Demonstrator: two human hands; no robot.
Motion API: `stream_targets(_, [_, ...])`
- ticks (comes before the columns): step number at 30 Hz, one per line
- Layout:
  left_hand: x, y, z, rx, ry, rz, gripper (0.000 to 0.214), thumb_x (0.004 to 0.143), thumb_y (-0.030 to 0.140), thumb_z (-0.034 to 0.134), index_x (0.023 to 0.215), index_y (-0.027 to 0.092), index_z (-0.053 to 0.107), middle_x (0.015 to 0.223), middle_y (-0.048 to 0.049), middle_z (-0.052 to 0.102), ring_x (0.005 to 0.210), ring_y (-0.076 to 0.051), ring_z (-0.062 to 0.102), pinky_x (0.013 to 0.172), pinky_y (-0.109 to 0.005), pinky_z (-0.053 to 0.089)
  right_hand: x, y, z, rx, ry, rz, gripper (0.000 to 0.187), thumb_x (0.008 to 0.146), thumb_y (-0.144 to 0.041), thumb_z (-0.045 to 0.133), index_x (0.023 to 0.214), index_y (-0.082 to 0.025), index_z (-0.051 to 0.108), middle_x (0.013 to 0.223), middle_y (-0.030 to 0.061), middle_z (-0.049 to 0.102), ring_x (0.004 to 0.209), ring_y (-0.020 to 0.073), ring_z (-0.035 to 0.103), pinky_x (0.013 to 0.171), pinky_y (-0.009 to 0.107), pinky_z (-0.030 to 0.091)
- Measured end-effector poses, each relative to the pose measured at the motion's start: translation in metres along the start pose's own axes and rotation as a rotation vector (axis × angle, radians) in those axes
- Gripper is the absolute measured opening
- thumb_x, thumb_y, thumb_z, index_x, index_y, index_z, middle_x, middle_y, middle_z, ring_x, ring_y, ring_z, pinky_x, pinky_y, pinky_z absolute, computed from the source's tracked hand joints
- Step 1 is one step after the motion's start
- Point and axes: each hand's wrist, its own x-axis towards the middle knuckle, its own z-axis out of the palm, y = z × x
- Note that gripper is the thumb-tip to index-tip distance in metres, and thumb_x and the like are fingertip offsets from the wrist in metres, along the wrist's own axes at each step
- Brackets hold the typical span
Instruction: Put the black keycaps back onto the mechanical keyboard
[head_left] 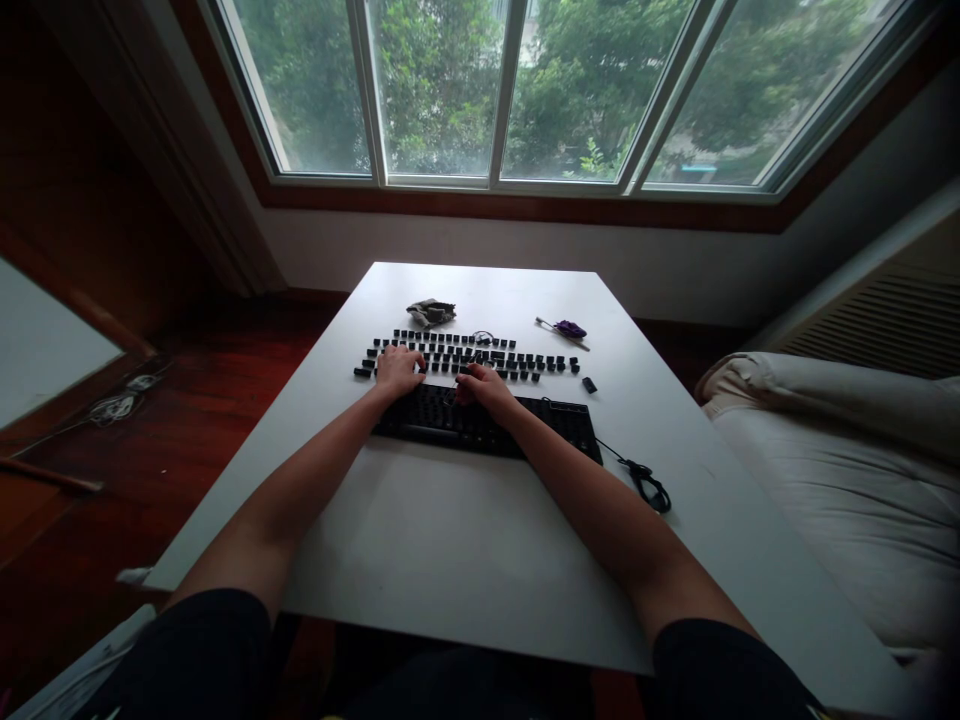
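Observation:
A black keyboard (450, 432) lies across the white table, with many of its key positions bare. Behind it, loose black keycaps (540, 362) are set out in rows. My left hand (400, 370) rests at the left end of these rows, just above the keyboard's back edge. Its thumb and fingers curl towards each other around a small dark spot; whether they grip a keycap is unclear. Over the keyboard's middle, my right hand (487, 390) is closed in a pinch. Something small and dark shows at its fingertips, too small to name, with thin wire-like lines just below.
A crumpled grey cloth (431, 312) lies at the back left of the table (420, 540). At the back right are a purple item (571, 328) and a thin brush-like stick. One dark keycap (589, 384) sits apart. The coiled cable (649, 485) lies right of the keyboard.

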Motion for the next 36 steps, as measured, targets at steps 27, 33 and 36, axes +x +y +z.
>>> stream_targets(27, [-0.011, 0.0, -0.002, -0.066, 0.089, 0.018, 0.015, 0.082, 0.035, 0.068, 0.091, 0.026, 0.075, 0.099, -0.0078, 0.067, 0.104, -0.03, 0.052, 0.09, -0.043, 0.042, -0.006, -0.012, 0.003, -0.017, -0.014, 0.033, 0.019, 0.096, -0.035, 0.062, 0.09, -0.018, 0.057, 0.065, 0.0006, 0.069, 0.054, 0.0134, 0.068, 0.05, 0.022, 0.056])
stream_targets(33, [-0.032, 0.007, -0.001, -0.152, 0.067, 0.225, 0.016, 0.089, 0.033, 0.061, 0.093, 0.025, 0.074, 0.098, -0.0061, 0.066, 0.1, -0.026, 0.056, 0.092, -0.041, 0.043, -0.009, -0.017, 0.007, -0.146, -0.075, -0.02, 0.018, 0.093, -0.034, 0.066, 0.084, -0.018, 0.059, 0.065, 0.0001, 0.069, 0.057, 0.014, 0.068, 0.051, 0.021, 0.054])
stream_targets(36, [-0.04, 0.008, 0.0, -0.158, 0.028, 0.302, 0.019, 0.089, 0.037, 0.063, 0.1, 0.026, 0.074, 0.105, -0.0057, 0.067, 0.105, -0.026, 0.057, 0.093, -0.041, 0.043, -0.011, -0.016, 0.009, -0.263, -0.125, -0.143, 0.016, 0.091, -0.033, 0.065, 0.084, -0.021, 0.058, 0.063, -0.0024, 0.067, 0.056, 0.014, 0.065, 0.053, 0.023, 0.053])
